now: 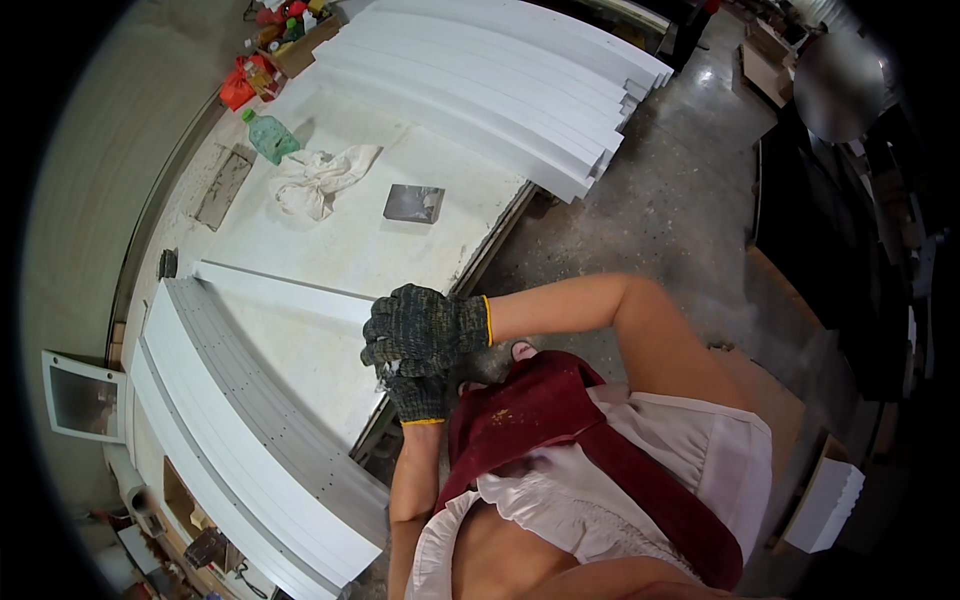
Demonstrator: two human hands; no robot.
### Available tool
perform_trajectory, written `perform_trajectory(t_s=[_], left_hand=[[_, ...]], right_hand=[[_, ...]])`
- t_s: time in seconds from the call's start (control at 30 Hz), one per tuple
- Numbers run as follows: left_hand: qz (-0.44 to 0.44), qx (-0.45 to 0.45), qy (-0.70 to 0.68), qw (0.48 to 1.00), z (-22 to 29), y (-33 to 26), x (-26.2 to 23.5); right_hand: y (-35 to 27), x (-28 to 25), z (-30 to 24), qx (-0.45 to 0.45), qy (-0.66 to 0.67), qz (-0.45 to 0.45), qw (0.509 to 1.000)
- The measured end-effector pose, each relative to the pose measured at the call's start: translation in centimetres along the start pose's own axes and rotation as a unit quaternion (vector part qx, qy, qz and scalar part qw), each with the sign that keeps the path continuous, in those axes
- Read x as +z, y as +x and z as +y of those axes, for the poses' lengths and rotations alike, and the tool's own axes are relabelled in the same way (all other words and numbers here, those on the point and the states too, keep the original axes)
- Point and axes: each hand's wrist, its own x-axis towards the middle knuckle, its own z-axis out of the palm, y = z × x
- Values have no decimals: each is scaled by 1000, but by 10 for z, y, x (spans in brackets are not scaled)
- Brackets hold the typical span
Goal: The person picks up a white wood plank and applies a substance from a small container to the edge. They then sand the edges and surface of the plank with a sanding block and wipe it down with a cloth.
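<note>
At the bench edge, gloved left hand (415, 390) and right hand (425, 325) together clamp a long white panel (285, 290).

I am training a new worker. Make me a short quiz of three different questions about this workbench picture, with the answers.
1. True or false: both hands wear dark knitted gloves.
2. Which thing lies nearest the white rag? A) green bottle B) grey block C) red apron
3. Fill in: the right hand grips the end of a long white ____ that lies on the bench.

Key
1. True; the left hand sits just under the right, both gloved.
2. A; the bottle is beside the rag.
3. Strip; its end reaches the bench edge, near the hands.
</note>
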Motion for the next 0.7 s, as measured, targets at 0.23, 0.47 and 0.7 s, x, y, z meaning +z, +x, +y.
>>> perform_trajectory(t_s=[0.23,0.47,0.7], left_hand=[[-165,30,-179,969,-25,3,-2],[148,-306,-805,487,-7,16,22],[108,-242,-804,532,14,25,-20]], right_hand=[[-2,-1,15,-184,149,-81,968],[21,-16,2,126,-18,-47,991],[18,-6,22,89,-1,52,995]])
